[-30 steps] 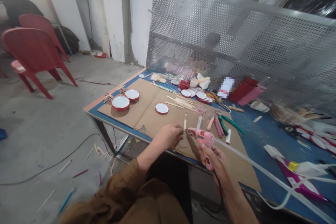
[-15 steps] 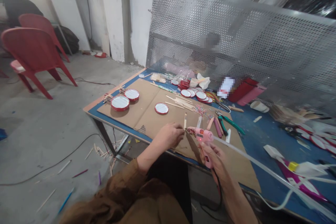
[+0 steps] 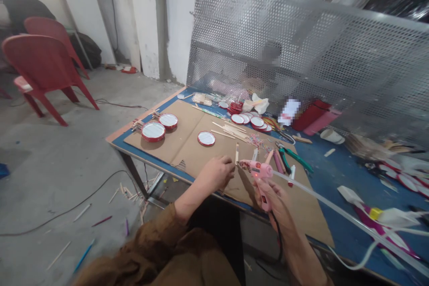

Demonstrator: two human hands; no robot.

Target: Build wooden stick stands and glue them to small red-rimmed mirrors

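Note:
My right hand [image 3: 271, 192] is wrapped round the handle of a pink hot glue gun [image 3: 260, 170], a long clear glue stick [image 3: 311, 194] trailing from its back end. The nozzle points left and meets a flat wooden craft stick [image 3: 237, 153]. My left hand [image 3: 221, 172] is closed at the near end of that stick, its fingertips partly hidden. Just beyond lies a red-rimmed white disc [image 3: 206, 138] on the cardboard sheet [image 3: 187, 120]. More craft sticks [image 3: 231, 130] lie in a loose pile farther back.
Two red-rimmed drum shapes [image 3: 153, 131] with sticks attached sit at the left. Green-handled pliers [image 3: 298, 159], markers [image 3: 277, 161] and small coloured bits [image 3: 258, 140] lie right of centre. A purple glue gun [image 3: 385, 232] with cables rests at the right. Behind stands a perforated metal panel [image 3: 234, 22].
The glue gun's nozzle has shifted slightly away from me along the craft stick. My left hand has barely moved.

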